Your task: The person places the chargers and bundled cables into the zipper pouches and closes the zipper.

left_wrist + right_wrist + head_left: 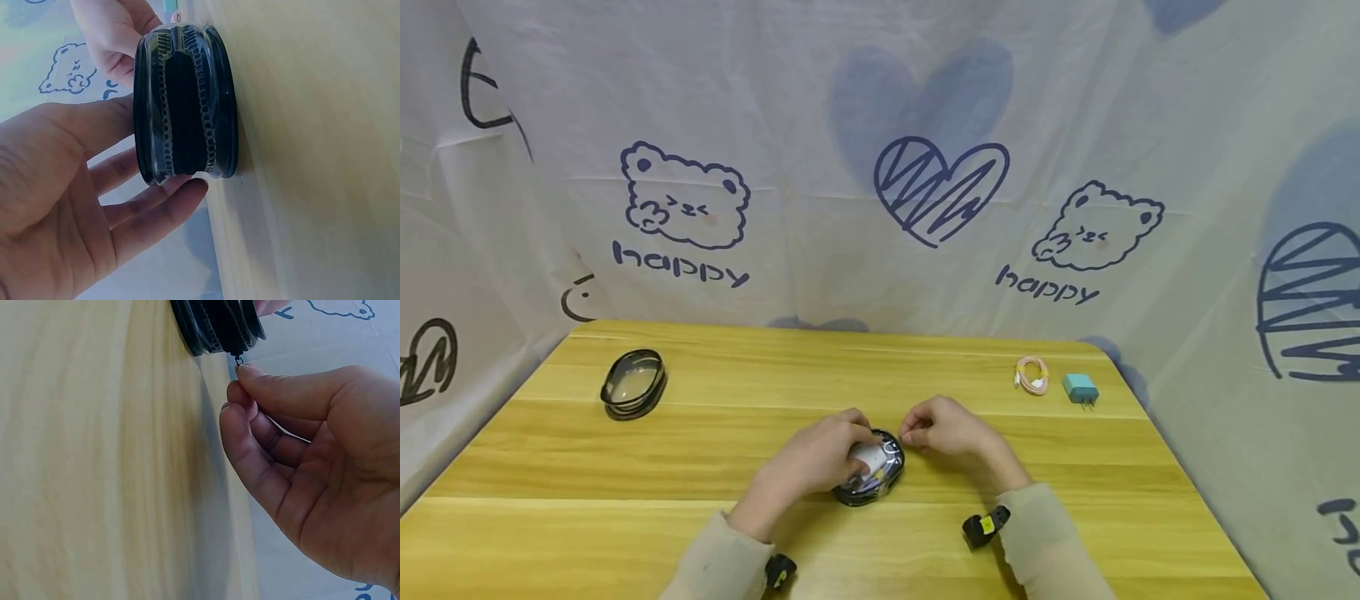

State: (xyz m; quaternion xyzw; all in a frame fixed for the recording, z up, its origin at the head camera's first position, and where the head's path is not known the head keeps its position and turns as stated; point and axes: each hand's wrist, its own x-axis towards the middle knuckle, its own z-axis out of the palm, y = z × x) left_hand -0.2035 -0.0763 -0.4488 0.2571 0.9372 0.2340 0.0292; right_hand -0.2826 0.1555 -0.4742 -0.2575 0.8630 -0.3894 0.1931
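Observation:
A small, clear pouch with black edging (pixel 891 468) sits on the table in front of me, a white item (pixel 871 457) showing through its top. My left hand (pixel 820 452) grips it from the left, thumb on one face and fingers around the side. In the left wrist view, a black zipper band (pixel 184 112) runs along the pouch's edge. On the other side, my right hand (pixel 951 429) pinches the small zipper pull (pixel 239 360) between thumb and forefinger. The pull is mostly hidden by the fingertips.
Another clear pouch with black edging (pixel 634 385) lies at the table's back left. A coiled pink cable (pixel 1032 377) and a blue plug adapter (pixel 1080 388) lie at the back right. A printed white curtain (pixel 805 250) hangs behind the wooden table (pixel 737 367).

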